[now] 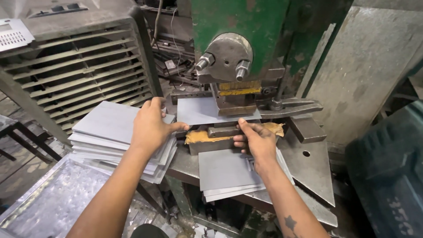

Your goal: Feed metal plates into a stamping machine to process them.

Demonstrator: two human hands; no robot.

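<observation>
Here the green press (240, 31) anchors everything. A grey metal sheet (207, 110) lies flat under its ram, on the die. The left hand (150, 125) rests palm-down, fingers spread and gripping nothing, on a stack of grey sheets (105, 132) left of the press, its thumb reaching toward the sheet's near edge. The right hand (257, 141) sits just in front of the press, fingertips pressing a dark metal bar (222, 131), above a smaller pile of sheets (224, 172)
</observation>
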